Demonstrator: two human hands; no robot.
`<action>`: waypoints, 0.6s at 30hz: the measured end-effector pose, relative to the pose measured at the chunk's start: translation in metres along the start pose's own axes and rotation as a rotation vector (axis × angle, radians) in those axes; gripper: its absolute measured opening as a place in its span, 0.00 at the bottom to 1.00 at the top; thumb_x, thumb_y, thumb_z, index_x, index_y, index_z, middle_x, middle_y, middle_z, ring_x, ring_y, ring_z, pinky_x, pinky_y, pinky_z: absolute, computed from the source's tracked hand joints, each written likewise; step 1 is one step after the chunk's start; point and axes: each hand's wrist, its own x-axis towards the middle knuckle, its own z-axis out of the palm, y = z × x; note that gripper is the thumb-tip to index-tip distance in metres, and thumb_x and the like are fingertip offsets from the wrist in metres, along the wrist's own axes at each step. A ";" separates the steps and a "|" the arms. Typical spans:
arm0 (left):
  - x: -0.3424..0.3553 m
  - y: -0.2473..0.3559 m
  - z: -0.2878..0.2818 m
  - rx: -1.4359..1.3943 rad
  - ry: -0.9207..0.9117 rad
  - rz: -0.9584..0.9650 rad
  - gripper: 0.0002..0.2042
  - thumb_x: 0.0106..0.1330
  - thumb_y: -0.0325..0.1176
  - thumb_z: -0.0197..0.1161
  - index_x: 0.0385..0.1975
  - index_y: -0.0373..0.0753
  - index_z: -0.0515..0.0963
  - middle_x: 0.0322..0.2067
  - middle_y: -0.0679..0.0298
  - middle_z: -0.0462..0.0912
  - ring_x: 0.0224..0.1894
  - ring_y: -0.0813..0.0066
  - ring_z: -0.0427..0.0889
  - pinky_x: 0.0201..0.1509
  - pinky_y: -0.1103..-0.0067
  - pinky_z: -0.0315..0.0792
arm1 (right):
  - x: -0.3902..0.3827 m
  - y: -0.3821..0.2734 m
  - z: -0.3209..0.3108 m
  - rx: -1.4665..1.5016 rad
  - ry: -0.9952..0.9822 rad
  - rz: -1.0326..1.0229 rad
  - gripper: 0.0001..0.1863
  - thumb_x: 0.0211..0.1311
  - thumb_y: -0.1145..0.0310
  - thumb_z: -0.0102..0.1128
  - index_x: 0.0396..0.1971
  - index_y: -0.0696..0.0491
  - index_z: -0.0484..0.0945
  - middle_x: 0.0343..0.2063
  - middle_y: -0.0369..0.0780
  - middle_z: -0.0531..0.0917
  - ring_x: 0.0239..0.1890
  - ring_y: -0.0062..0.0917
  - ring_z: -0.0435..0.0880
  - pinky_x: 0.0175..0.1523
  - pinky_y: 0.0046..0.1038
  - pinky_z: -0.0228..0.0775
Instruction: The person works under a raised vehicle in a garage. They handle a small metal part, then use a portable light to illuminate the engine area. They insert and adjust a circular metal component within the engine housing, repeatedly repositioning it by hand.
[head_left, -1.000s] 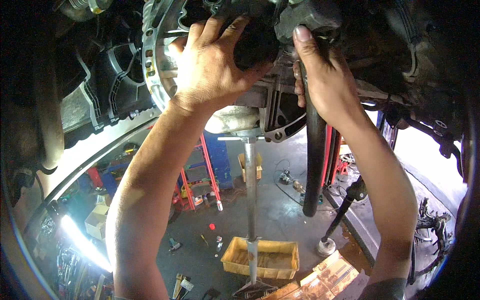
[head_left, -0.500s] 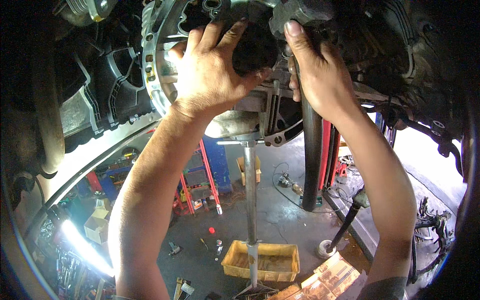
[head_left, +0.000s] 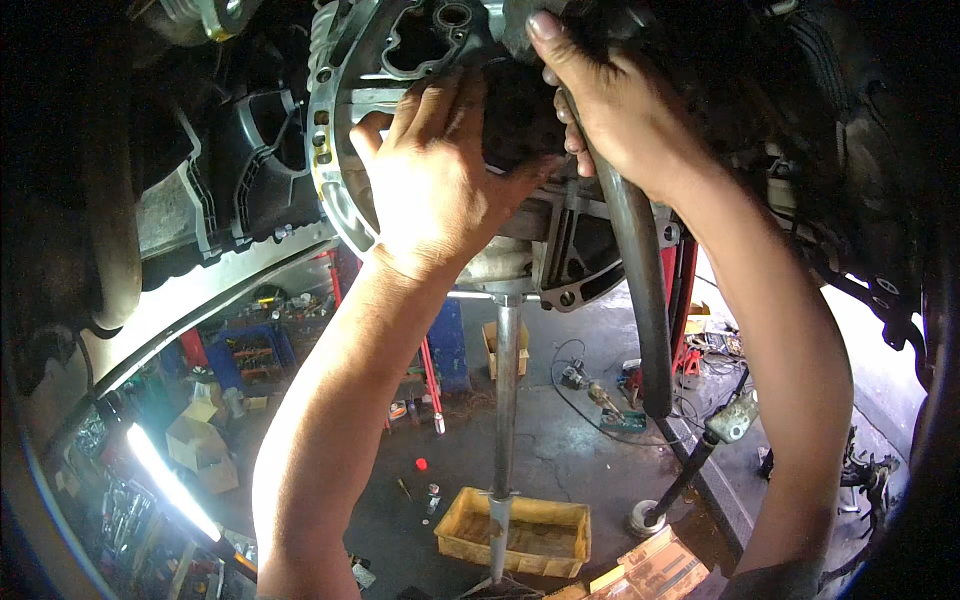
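Overhead is a silver metal housing (head_left: 338, 190) with a round, holed rim, seen from below. My left hand (head_left: 432, 190) reaches up against it, fingers and thumb spread around the edge of a dark, round part (head_left: 518, 112); the fingertips are partly lost in shadow. My right hand (head_left: 625, 125), just to the right, is closed round the upper end of a hammer (head_left: 640, 290). Its long dark handle hangs down with the lower end leaning right. The grey head is up by my thumb, partly cut off by the picture's top edge.
A metal support pole (head_left: 507, 390) rises under the housing, beside a yellow tub (head_left: 513, 540) on the floor. A lit tube lamp (head_left: 172, 482) is at lower left. Flattened cardboard (head_left: 650, 570), a cable (head_left: 560, 400) and a cardboard box (head_left: 492, 350) lie around below.
My right hand has moved left and slightly up with the hammer, tilting its handle. My left hand keeps its place against the dark part while the whole view has shifted slightly.
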 end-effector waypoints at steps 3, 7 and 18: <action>-0.002 0.002 -0.002 0.017 0.024 0.005 0.44 0.47 0.61 0.79 0.60 0.36 0.79 0.57 0.60 0.83 0.58 0.64 0.79 0.60 0.56 0.62 | 0.009 0.000 -0.006 -0.031 -0.264 0.148 0.44 0.72 0.23 0.31 0.36 0.53 0.75 0.15 0.32 0.66 0.17 0.21 0.71 0.25 0.29 0.74; -0.005 0.004 0.000 0.004 0.031 -0.043 0.44 0.47 0.61 0.79 0.60 0.36 0.80 0.57 0.61 0.83 0.60 0.65 0.77 0.61 0.55 0.61 | 0.014 0.003 -0.002 -0.054 -0.297 0.190 0.46 0.71 0.21 0.22 0.43 0.51 0.73 0.17 0.30 0.61 0.19 0.19 0.69 0.31 0.29 0.79; -0.009 0.008 0.000 0.023 0.042 -0.085 0.43 0.44 0.61 0.79 0.58 0.37 0.81 0.56 0.62 0.84 0.61 0.65 0.76 0.60 0.56 0.61 | 0.005 -0.004 0.011 -0.084 0.049 -0.106 0.45 0.68 0.22 0.48 0.24 0.57 0.78 0.10 0.38 0.71 0.15 0.26 0.77 0.24 0.35 0.73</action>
